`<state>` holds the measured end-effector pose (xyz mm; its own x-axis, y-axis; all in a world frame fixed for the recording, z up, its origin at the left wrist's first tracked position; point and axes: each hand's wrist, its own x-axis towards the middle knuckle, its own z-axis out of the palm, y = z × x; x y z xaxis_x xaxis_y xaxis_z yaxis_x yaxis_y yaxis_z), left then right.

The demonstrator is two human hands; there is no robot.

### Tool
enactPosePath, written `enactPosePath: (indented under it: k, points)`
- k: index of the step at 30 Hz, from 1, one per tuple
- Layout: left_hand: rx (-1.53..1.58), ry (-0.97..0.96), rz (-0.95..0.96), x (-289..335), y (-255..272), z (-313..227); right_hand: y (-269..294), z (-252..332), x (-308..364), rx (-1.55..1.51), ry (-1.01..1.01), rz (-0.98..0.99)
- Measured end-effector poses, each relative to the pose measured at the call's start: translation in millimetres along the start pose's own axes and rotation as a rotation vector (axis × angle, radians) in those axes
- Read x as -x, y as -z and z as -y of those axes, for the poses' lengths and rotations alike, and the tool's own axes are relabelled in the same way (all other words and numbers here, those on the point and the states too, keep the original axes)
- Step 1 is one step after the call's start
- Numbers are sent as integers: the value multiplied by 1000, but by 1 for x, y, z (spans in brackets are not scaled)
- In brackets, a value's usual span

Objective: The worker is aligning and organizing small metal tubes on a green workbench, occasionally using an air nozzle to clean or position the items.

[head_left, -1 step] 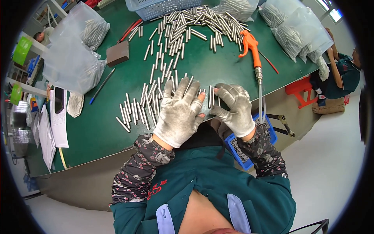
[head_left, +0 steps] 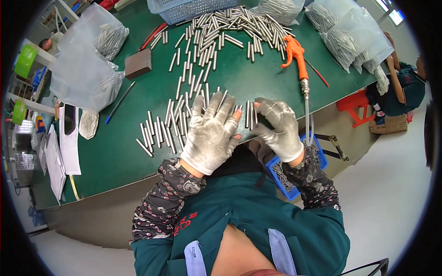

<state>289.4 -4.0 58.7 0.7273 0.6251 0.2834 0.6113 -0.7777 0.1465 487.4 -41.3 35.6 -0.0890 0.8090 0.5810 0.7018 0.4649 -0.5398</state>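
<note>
My left hand (head_left: 212,133), in a greyish-white glove with bare thumb and index fingertips, lies palm down with its fingers spread over several metal pins (head_left: 181,122). It partly hides them. My gloved right hand (head_left: 280,129) is beside a few upright-lying pins (head_left: 249,114) near the table's front edge. Its fingers curve, and thumb and index finger are apart. The index fingertip is close to the rightmost pin; whether it touches cannot be made out. Beyond my hands, loose pins trail up to a large pile (head_left: 239,25).
On the green table (head_left: 138,99) are an orange air gun (head_left: 295,55) with a hose, a brown block (head_left: 138,64), a pen (head_left: 120,102), a blue basket (head_left: 193,10) and bags of pins (head_left: 350,37). Below the edge sits a blue crate (head_left: 285,181). A co-worker (head_left: 407,87) sits at right.
My right hand has shifted slightly right, its thumb drawing back from the few pins at the table's edge. My left hand stays nearly in place.
</note>
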Motion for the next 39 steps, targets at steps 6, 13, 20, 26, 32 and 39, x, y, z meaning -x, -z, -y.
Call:
enactPosePath:
  k: [6, 13, 20, 26, 32, 39]
  points:
    - [94, 62, -93, 13, 0, 2, 34, -11, -1, 91, 34, 202]
    - [47, 91, -72, 14, 1, -1, 20, -4, -20, 233, 170, 332]
    - [62, 134, -71, 6, -5, -2, 20, -6, -37, 290, 289, 468]
    - [65, 145, -87, -1, -5, -6, 25, -3, -37, 309, 264, 445]
    - [40, 183, -98, -5, -3, -12, 27, 5, -31, 544, -1, 433]
    - [132, 135, -176, 1, -4, -10, 16, 25, -30, 399, -303, 408]
